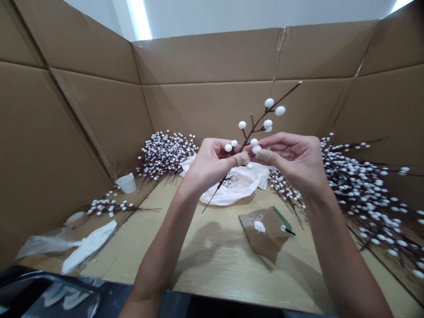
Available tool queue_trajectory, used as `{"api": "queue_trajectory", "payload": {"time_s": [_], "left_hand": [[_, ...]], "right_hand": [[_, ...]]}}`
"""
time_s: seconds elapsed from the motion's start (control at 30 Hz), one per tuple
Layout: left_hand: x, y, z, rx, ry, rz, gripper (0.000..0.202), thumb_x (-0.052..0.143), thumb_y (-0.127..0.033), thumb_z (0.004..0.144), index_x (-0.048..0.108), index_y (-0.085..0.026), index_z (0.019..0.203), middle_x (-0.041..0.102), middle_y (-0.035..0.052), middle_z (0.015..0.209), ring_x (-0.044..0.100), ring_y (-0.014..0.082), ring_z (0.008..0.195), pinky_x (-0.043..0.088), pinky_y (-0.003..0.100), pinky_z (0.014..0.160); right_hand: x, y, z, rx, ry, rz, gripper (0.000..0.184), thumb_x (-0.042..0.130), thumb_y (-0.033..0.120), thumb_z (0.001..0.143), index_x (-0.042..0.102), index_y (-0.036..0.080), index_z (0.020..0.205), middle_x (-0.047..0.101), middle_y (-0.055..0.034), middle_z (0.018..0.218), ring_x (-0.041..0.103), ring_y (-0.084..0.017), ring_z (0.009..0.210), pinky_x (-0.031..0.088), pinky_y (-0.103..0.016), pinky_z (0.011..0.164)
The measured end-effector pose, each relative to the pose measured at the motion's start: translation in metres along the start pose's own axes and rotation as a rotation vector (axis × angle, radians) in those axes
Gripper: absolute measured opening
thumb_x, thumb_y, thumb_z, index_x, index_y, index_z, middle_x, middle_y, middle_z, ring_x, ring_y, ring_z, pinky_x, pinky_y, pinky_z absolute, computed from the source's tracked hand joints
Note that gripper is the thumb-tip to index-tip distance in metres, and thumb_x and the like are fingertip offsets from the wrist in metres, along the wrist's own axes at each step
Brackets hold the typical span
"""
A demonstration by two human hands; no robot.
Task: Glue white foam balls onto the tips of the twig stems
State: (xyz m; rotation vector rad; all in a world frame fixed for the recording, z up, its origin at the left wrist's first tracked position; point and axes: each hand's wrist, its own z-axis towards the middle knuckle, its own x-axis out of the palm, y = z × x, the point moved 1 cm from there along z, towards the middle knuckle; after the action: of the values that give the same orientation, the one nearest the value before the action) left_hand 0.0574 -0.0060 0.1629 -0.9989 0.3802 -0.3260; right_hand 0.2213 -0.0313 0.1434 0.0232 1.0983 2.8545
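Both my hands hold up one artificial berry branch [260, 118], a thin brown stem with white round berries, tilted with its bare tip to the upper right. My left hand [217, 161] pinches the stem low down, its thumb wrapped in tan tape. On the other side, my right hand [291, 154] has thumb and forefinger closed at a white berry [256, 149] on the branch; that thumb is taped too. Behind and below the hands lies a white bag [228, 196] with loose white berries in it.
Piles of berry branches stand at the back left [167, 154] and right [367, 198]. A cardboard piece [265, 243] bears white paste. A white cup [126, 183], a tape roll [77, 219] and a white pouch [89, 247] lie left. Cardboard walls [212, 62] enclose the table.
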Motion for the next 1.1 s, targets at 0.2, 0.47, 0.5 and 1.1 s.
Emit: {"api": "queue_trajectory", "payload": {"time_s": [0.2, 0.47, 0.5, 1.1], "left_hand": [[0.001, 0.002, 0.000, 0.001, -0.004, 0.037, 0.021, 0.078, -0.028, 0.066, 0.068, -0.011, 0.070, 0.065, 0.0041, 0.066, 0.059, 0.0127, 0.062, 0.045, 0.023, 0.055], [0.001, 0.001, -0.001, 0.034, -0.022, 0.132, 0.021, 0.075, -0.031, 0.071, 0.065, -0.014, 0.063, 0.059, 0.0030, 0.060, 0.058, 0.0154, 0.064, 0.044, 0.026, 0.053], [0.002, 0.001, -0.001, 0.035, -0.024, 0.134, 0.023, 0.075, -0.032, 0.071, 0.064, -0.014, 0.062, 0.058, 0.0027, 0.059, 0.058, 0.0152, 0.063, 0.043, 0.026, 0.053], [-0.007, 0.004, 0.002, -0.047, 0.092, 0.168, 0.017, 0.072, -0.029, 0.072, 0.071, -0.012, 0.077, 0.066, 0.0040, 0.069, 0.057, 0.0125, 0.063, 0.043, 0.024, 0.056]], "right_hand": [[0.001, -0.002, 0.000, 0.008, -0.002, -0.006, 0.014, 0.079, 0.019, 0.068, 0.074, 0.019, 0.081, 0.075, -0.0034, 0.081, 0.073, -0.017, 0.072, 0.063, -0.028, 0.067], [0.004, -0.002, 0.001, 0.046, -0.014, -0.011, 0.012, 0.080, 0.021, 0.066, 0.075, 0.020, 0.077, 0.075, -0.0040, 0.079, 0.072, -0.018, 0.070, 0.063, -0.031, 0.067], [0.005, -0.002, 0.001, 0.050, -0.015, -0.010, 0.012, 0.080, 0.021, 0.066, 0.075, 0.019, 0.077, 0.075, -0.0040, 0.079, 0.072, -0.018, 0.070, 0.063, -0.030, 0.066], [-0.014, -0.009, 0.008, 0.155, 0.156, 0.139, 0.028, 0.077, 0.030, 0.071, 0.072, 0.021, 0.097, 0.072, -0.0061, 0.103, 0.068, -0.020, 0.096, 0.057, -0.035, 0.087]]}}
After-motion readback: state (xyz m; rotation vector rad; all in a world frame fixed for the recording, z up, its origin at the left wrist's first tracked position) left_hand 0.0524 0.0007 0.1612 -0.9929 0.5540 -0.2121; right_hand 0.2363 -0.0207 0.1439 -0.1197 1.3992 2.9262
